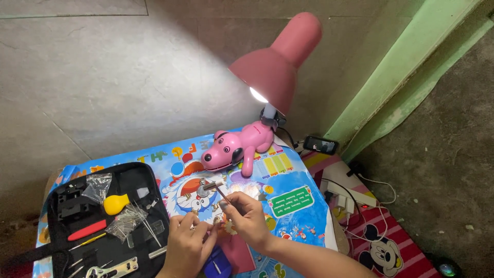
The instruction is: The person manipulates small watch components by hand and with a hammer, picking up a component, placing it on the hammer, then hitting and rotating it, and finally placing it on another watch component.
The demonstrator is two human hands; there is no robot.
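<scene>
Low in the middle of the frame, the right hand (246, 212) has its grip clenched around a thin rod-like tool (222, 194). The tool's long axis runs diagonally, its free end pointing up and to the left toward a small metal piece (210, 185) lying on the colourful cartoon-printed counter (293, 206); whether tip and piece touch is too small to tell. The left hand (186, 238), just left of the right, curls its fingers over something small that I cannot make out, so its grip cannot be told. At lower left lies an open black tool case (131, 177) with a yellow bulb blower (115, 204) and a red-handled tool (86, 230). Above the hands sits a pink dog-shaped lamp base (234, 146), its pink shade (278, 64) lit.
</scene>
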